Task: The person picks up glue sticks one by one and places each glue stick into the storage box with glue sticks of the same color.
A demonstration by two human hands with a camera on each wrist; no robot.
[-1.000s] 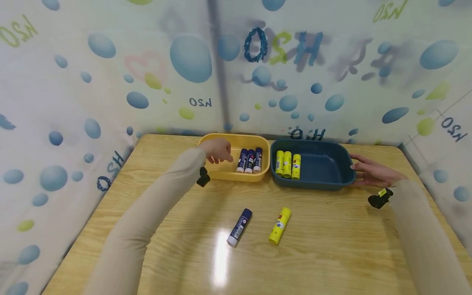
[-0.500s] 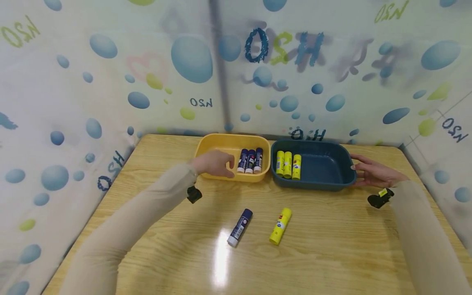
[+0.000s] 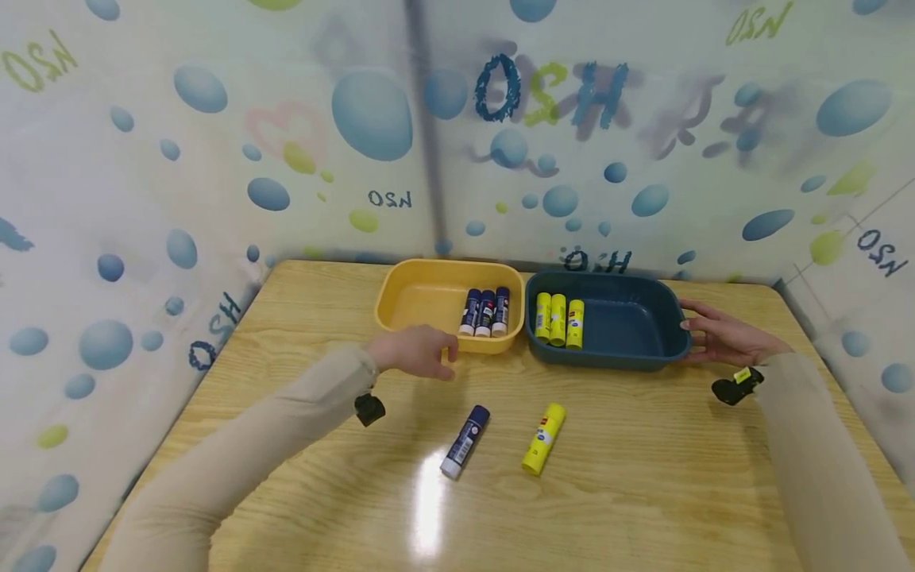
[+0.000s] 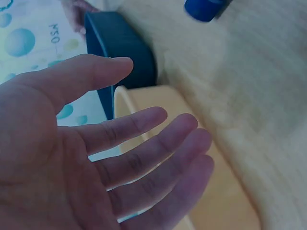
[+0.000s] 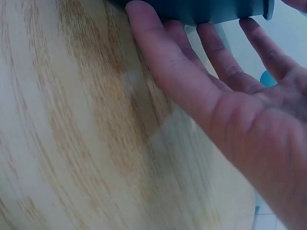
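Observation:
My left hand (image 3: 416,352) hovers in front of the yellow bin (image 3: 407,295), holding nothing; in the left wrist view its fingers (image 4: 158,148) are spread and relaxed. Three navy glue sticks (image 3: 484,312) lie side by side in that bin's right part. My right hand (image 3: 732,334) touches the right end of the dark blue bin (image 3: 629,359) with extended fingertips, as the right wrist view also shows. Three yellow glue sticks (image 3: 557,319) lie at the left of the blue bin. On the table rest one navy glue stick (image 3: 465,442) and one yellow glue stick (image 3: 543,438).
The wooden table (image 3: 643,477) runs back to a wall covering (image 3: 457,159) printed with blue and green drops. Both bins stand side by side near the table's back edge. A light glare falls on the table left of centre.
My left hand has come out of the yellow bin, moving toward me over its front rim. The right hand stays at the blue bin's end.

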